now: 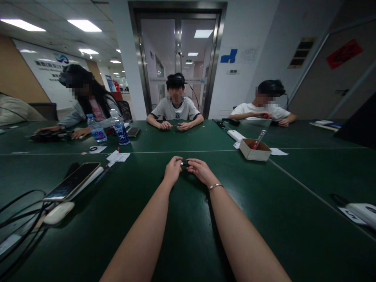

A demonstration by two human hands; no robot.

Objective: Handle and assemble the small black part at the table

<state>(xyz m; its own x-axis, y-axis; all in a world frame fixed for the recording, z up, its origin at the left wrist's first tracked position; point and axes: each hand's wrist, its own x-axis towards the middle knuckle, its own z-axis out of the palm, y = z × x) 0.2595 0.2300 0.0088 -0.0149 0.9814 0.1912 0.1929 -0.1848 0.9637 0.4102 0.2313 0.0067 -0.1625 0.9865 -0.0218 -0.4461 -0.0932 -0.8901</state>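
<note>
Both my arms reach forward over the green table [188,227], and the hands meet near its middle seam. Between them is a small black stick with a silver metal end [185,163], shaped like a USB stick; its finer detail is too small to make out. My left hand [173,170] is closed, its fingertips at the silver end. My right hand [201,170], with a bracelet [216,187] on the wrist, pinches the black part between thumb and fingers. The stick is held just above the tabletop, roughly level.
To my left lie a phone [75,181], a white mouse-shaped thing [59,212] and black cables [28,207]. Two bottles [120,128] stand beyond. An open box [255,150] sits right of centre. Three people [176,105] sit across the table. A white device [362,213] lies far right.
</note>
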